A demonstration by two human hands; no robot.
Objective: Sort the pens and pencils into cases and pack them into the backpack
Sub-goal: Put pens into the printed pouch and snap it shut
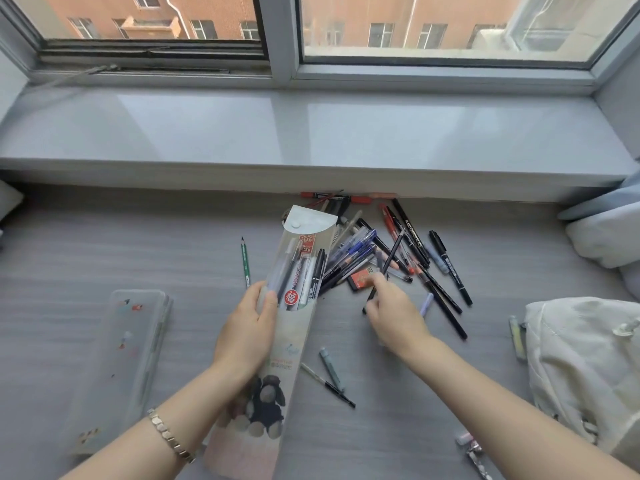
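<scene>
Centre frame, my left hand [247, 327] grips the clear pouch [298, 258], part-filled; my right hand [394, 313] pinches a dark pencil [389, 259] off the pile [360, 247]. Sorting step: next, I'd thread it into the pouch mouth, while the backpack [581, 362] waits lower right.

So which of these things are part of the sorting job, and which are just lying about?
In the job: pen pouch in the left hand; dark pencil in the right hand; pen pile; green pencil; frosted case; cream backpack.
Lying about: windowsill; white bedding.
</scene>
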